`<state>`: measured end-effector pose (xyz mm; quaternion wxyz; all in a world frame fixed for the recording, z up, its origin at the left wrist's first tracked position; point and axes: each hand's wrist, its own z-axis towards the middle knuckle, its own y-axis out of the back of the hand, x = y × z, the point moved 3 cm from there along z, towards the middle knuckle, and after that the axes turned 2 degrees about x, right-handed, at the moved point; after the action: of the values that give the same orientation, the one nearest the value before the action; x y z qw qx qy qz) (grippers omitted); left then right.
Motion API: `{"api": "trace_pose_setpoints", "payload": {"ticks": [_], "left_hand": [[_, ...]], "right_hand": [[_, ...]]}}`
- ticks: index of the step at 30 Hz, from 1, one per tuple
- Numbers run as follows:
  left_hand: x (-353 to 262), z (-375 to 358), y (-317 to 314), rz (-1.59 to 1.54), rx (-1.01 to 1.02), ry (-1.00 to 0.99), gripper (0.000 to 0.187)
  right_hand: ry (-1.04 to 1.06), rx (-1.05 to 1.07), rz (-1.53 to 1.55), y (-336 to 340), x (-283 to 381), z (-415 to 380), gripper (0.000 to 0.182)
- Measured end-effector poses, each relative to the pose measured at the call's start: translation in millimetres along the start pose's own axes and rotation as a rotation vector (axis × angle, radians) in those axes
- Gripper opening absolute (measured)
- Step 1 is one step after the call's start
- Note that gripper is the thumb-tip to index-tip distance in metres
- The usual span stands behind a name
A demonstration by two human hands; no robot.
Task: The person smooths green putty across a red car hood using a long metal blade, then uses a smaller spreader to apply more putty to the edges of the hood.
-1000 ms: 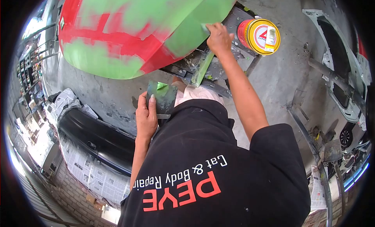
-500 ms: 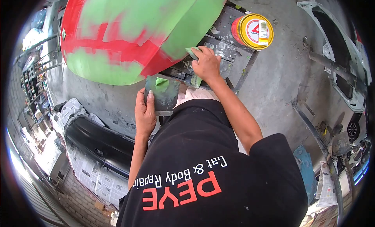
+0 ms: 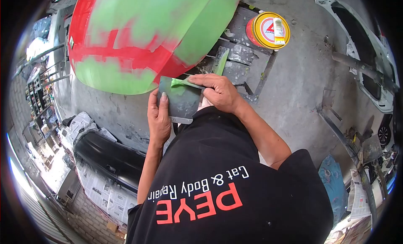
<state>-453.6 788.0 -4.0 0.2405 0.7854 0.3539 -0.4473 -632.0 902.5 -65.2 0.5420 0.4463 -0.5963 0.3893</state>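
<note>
My left hand (image 3: 158,114) is closed on the left edge of a dark grey putty board (image 3: 181,102), thumb on top. A dab of bright green putty (image 3: 178,88) sits near the board's far edge. My right hand (image 3: 219,92) grips a thin putty spreader (image 3: 187,82), mostly covered by the fingers, its edge against the green putty. Just beyond my hands is a red car body panel (image 3: 126,53), widely covered with smoothed green filler (image 3: 138,17). Another green-smeared flat piece (image 3: 221,62) lies on the stand past my right hand.
A dark, paint-spotted stand (image 3: 245,69) is ahead, beside a red and yellow can (image 3: 268,30) with a tube (image 3: 278,27) on its lid. To the left, a black bumper (image 3: 107,156) lies on newspaper (image 3: 94,189). A white car door (image 3: 365,55) is at the far right.
My right hand has come down and left from above the stand to the board, bringing the spreader to the putty. The board has shifted slightly right and tilted.
</note>
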Motion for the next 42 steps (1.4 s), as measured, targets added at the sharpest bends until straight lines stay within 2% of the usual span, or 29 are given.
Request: {"api": "trace_pose_setpoints", "payload": {"ticks": [4,6,7,9,11,13,15,18,20,25,26,27,28,30,31,33,34,36,37,39,40,42], "left_hand": [[0.2,-2.2,14.2,0.071,-0.011,-0.030,0.032],[-17.0,2.6,20.9,-0.157,-0.137,-0.067,0.031],[-18.8,5.9,27.6,-0.161,-0.143,-0.070,0.031],[-22.4,10.5,40.2,-0.025,-0.092,-0.130,0.031],[-16.5,6.2,42.7,0.022,-0.134,-0.116,0.031],[-7.4,-0.1,41.3,0.013,-0.134,-0.108,0.030],[1.4,-8.7,39.1,0.008,-0.119,-0.099,0.030],[11.8,-21.8,35.8,0.035,-0.117,-0.048,0.029],[19.4,-27.4,40.0,0.025,-0.118,-0.034,0.030],[21.6,-34.4,45.8,0.020,-0.140,-0.010,0.032],[20.4,-34.5,45.9,0.024,-0.142,-0.015,0.032],[20.1,-34.6,45.8,0.028,-0.142,-0.019,0.032],[21.2,-34.5,46.1,0.025,-0.144,-0.018,0.032],[24.3,-33.4,46.5,0.021,-0.145,-0.007,0.032],[23.8,-32.7,45.7,0.018,-0.143,-0.008,0.032],[22.4,-31.3,44.9,0.044,-0.142,0.000,0.031],[22.5,-30.8,45.9,0.045,-0.144,-0.001,0.031],[22.6,-30.8,48.9,0.033,-0.131,-0.011,0.031],[22.2,-32.0,50.1,0.035,-0.128,-0.011,0.031],[20.9,-31.8,51.5,0.045,-0.129,-0.014,0.030],[20.9,-31.5,52.6,0.045,-0.130,-0.017,0.030],[22.0,-32.3,54.6,0.038,-0.135,-0.018,0.030]], "right_hand": [[-0.124,0.098,-0.028,0.4,-28.7,-3.8,0.048],[-0.146,0.064,-0.101,-3.3,-65.1,-6.9,0.048],[-0.143,0.071,-0.104,0.6,-67.2,-0.2,0.048],[-0.562,-0.303,0.223,17.6,-83.4,10.0,0.045],[-0.546,-0.617,0.352,36.7,-100.1,32.4,0.041],[-0.634,-0.733,0.204,64.7,-110.0,59.1,0.038],[-0.563,-0.849,-0.385,94.6,-158.5,89.9,0.040],[-0.535,-0.840,-0.460,121.5,-156.4,122.2,0.039],[-0.567,-0.984,-0.073,124.8,-154.0,132.9,0.039],[-0.553,-0.929,-0.026,96.9,-237.4,143.5,0.039],[-0.551,-0.882,-0.014,85.8,-222.6,144.4,0.040],[-0.612,-0.878,-0.150,69.7,-207.4,132.4,0.044],[-0.671,-0.872,-0.287,44.2,-162.3,116.8,0.047],[-0.616,-0.874,-0.387,-1.1,-193.5,101.1,0.046],[-0.731,-0.810,0.019,-20.7,-211.6,94.1,0.046],[-0.814,-0.757,-0.066,-27.8,-182.9,82.8,0.044],[-0.813,-0.755,-0.065,-21.9,-189.5,87.1,0.044],[-0.338,-1.013,-0.629,12.4,-200.8,100.7,0.044],[-0.340,-1.015,-0.628,30.4,-200.7,106.9,0.044],[-0.625,-0.995,-0.140,68.1,-200.7,122.7,0.041],[-0.621,-0.995,-0.139,71.4,-214.7,127.8,0.041],[-0.597,-0.885,0.079,63.3,-253.6,130.2,0.040]]}}
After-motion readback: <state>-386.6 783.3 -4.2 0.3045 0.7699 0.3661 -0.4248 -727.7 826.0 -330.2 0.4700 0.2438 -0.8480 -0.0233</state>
